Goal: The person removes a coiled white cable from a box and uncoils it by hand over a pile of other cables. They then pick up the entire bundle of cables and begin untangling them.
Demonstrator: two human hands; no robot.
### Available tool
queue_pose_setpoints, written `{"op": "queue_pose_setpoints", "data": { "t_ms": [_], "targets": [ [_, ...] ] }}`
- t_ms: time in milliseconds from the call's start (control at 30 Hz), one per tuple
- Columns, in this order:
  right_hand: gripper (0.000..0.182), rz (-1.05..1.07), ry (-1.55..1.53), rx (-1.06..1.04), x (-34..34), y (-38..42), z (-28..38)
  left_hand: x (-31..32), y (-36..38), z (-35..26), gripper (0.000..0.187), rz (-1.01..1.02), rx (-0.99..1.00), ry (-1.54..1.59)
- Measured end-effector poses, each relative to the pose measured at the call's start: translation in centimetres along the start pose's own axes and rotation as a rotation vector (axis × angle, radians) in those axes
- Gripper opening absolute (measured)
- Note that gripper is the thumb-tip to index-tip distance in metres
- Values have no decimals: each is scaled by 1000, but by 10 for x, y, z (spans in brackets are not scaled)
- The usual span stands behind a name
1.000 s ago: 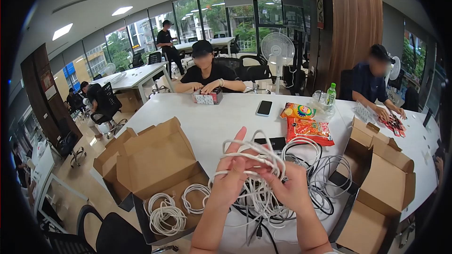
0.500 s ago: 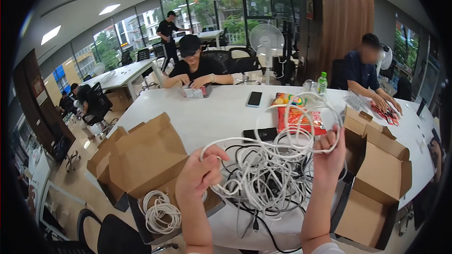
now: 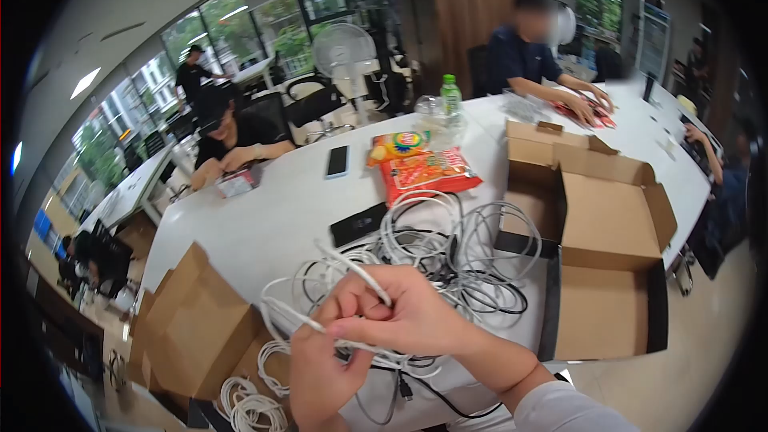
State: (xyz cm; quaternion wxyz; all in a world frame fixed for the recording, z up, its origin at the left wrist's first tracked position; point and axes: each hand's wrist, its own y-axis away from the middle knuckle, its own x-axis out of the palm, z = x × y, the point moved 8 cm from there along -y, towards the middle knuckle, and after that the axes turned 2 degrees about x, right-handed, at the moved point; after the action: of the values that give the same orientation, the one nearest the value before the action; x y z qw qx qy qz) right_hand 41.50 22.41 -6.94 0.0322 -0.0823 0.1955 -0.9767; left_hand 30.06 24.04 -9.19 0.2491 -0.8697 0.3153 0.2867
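Note:
My left hand and my right hand come together low in the middle of the view. Both are closed on a white cable, which loops out to the left and passes between my fingers. Part of the cable is hidden by my hands. Just beyond them a tangled heap of white, grey and black cables lies on the white table. One black cable ends in a small plug near the table's front edge. Coiled white cable rests in the left cardboard box.
Open cardboard boxes stand at the right. Behind the heap lie a black phone, another phone, a red snack bag and a yellow one. A green bottle stands farther back. Two people sit across the table.
My hands were apart, each raised with part of the looped white cable. Now my right hand has come down and left to meet my left hand. The view has turned right.

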Motion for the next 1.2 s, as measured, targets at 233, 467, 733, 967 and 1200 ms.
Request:
{"op": "queue_pose_setpoints", "data": {
  "t_ms": [233, 467, 733, 967, 1200],
  "targets": [
    [56, -274, 269, -124, -26, 3, 17, 5, -11, -45, 80, -175, 314, 751],
    [16, -692, -148, -362, -82, 14, 22, -65, 22, 47, 50, -684, 268, 965],
    [18, -866, -270, -409, -124, 30, 20, -108, 28, 21, 8, -718, 634, 1401],
    [46, -804, 710, -573, -75, 43, 77, -82, 35, 27, 20, -897, 398, 648],
    [28, 131, 734, -8, 1, 8, -1, -48, 17, -22, 7, -830, 452, -191]
  ]
}}
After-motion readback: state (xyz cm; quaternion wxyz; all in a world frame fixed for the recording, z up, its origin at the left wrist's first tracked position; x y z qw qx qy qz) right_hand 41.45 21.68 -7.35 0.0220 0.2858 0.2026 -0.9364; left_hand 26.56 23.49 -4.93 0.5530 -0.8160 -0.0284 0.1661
